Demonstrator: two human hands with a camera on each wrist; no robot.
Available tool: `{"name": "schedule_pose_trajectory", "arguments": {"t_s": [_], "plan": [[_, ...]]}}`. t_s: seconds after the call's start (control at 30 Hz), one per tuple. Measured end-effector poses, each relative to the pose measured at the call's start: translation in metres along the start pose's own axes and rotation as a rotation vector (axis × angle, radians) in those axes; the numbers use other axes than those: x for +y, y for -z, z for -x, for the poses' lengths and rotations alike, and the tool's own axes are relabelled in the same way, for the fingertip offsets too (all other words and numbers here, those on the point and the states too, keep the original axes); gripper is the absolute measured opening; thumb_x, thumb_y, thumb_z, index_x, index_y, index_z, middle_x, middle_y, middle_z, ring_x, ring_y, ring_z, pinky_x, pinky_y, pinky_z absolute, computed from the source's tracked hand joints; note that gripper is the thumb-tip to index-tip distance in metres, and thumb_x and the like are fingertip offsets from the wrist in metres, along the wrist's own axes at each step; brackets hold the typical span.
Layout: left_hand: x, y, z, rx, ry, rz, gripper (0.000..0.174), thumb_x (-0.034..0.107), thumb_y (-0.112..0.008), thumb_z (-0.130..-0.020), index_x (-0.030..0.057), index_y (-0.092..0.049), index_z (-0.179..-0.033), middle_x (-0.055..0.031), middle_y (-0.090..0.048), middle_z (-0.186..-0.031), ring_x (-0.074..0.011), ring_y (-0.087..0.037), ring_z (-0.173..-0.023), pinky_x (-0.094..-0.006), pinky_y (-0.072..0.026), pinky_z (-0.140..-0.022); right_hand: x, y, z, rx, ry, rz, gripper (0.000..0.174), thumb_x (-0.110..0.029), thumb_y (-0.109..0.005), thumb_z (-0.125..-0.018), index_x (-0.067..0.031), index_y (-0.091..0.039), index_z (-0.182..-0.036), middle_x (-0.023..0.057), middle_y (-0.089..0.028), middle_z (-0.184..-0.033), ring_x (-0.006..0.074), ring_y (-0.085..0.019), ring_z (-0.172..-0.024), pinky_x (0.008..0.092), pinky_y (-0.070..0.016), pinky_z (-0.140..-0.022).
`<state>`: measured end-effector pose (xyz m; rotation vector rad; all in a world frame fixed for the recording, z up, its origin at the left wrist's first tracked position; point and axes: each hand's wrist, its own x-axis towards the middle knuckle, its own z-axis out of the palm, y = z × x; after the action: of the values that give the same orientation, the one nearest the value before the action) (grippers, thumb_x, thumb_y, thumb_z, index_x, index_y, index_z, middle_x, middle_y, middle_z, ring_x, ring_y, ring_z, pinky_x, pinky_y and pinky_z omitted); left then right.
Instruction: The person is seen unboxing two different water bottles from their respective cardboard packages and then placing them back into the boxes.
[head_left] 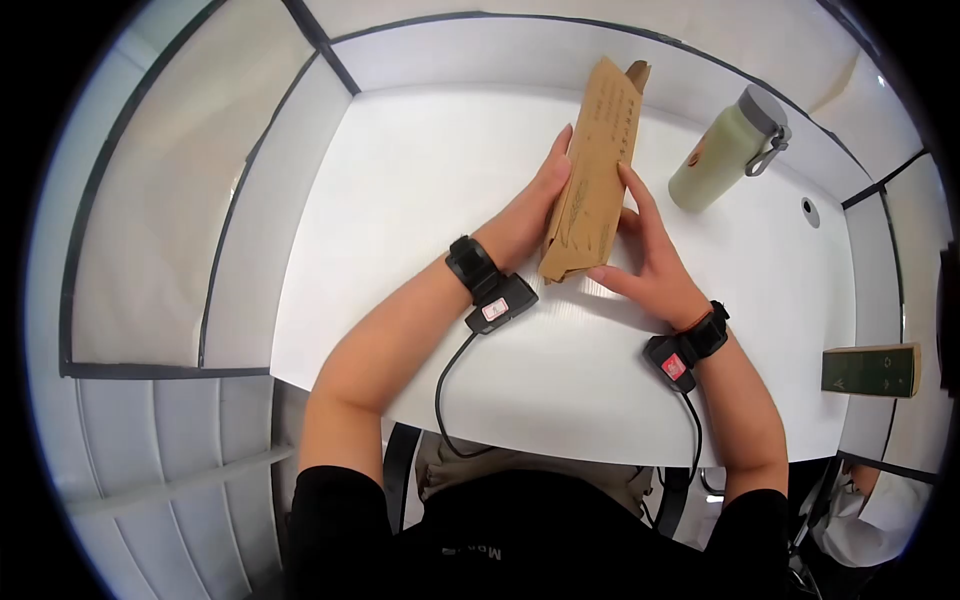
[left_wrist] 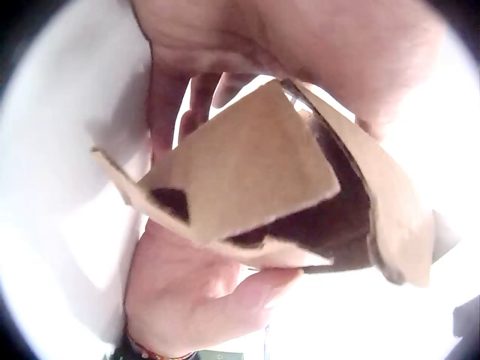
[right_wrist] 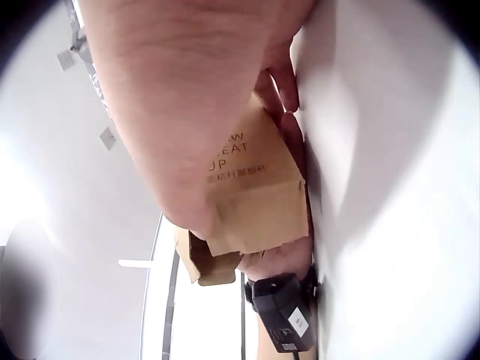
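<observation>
Left hand (head_left: 527, 212) and right hand (head_left: 658, 268), mine, grip a brown printed cardboard box (head_left: 592, 175); gentle, even pressure should prevent crushing.

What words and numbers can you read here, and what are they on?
"W", "EAT" and a cut-off "UP": brown cardboard box; the line starts are hidden.
The box's other writing: too small.
White sticker and red sticker on small black wrist cameras: too small.
Black short-sleeved shirt: letters too blurred.
Dark green rectangular block: marks too small.
Numbers: none I can read.
</observation>
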<state>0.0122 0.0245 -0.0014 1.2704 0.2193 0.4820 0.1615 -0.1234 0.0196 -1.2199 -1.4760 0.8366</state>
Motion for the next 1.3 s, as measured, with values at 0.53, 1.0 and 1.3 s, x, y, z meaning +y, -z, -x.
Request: {"name": "schedule_pose_trajectory", "arguments": {"t_s": [0.53,1.0,1.3], "plan": [[0.013,-0.010,0.019,-0.183,-0.067,-0.282,0.139,0.049,-0.084,-0.071,0.0156,0.018,-0.160,-0.0187,-0.006,-0.167,-0.0355,-0.012,-0.154,-0.0547,-0.0244,-0.120,-0.005,0.012,0.003,0.051,-0.065,-0.291,0.094,0.000,-0.055,-0.080,-0.0185,-0.013,-0.162,0.0081,-0.021,-0.162,0.0308,-0.034,-0.145,0.0454,-0.0319,-0.119],[0.013,-0.012,0.017,-0.218,-0.115,-0.321,0.122,0.012,-0.076,-0.082,0.0161,0.018,-0.160,-0.0182,-0.012,-0.166,-0.0336,-0.023,-0.152,-0.0511,-0.0284,-0.120,-0.001,0.012,0.002,0.056,-0.074,-0.388,0.097,0.001,-0.054,-0.077,-0.0200,-0.014,-0.163,0.0067,-0.017,-0.163,0.0282,-0.030,-0.147,0.0440,-0.0302,-0.120],[0.006,-0.023,0.018,-0.146,-0.190,-0.473,0.127,0.015,-0.078,-0.085,0.0112,0.029,-0.154,-0.0185,-0.021,-0.162,-0.0296,-0.033,-0.147,-0.0438,-0.0321,-0.118,0.010,0.010,0.001,0.079,0.008,-0.130,0.095,-0.007,-0.060,-0.078,-0.0180,-0.016,-0.161,0.0187,-0.008,-0.163,0.0340,-0.019,-0.152,0.0498,-0.0263,-0.122]]}}
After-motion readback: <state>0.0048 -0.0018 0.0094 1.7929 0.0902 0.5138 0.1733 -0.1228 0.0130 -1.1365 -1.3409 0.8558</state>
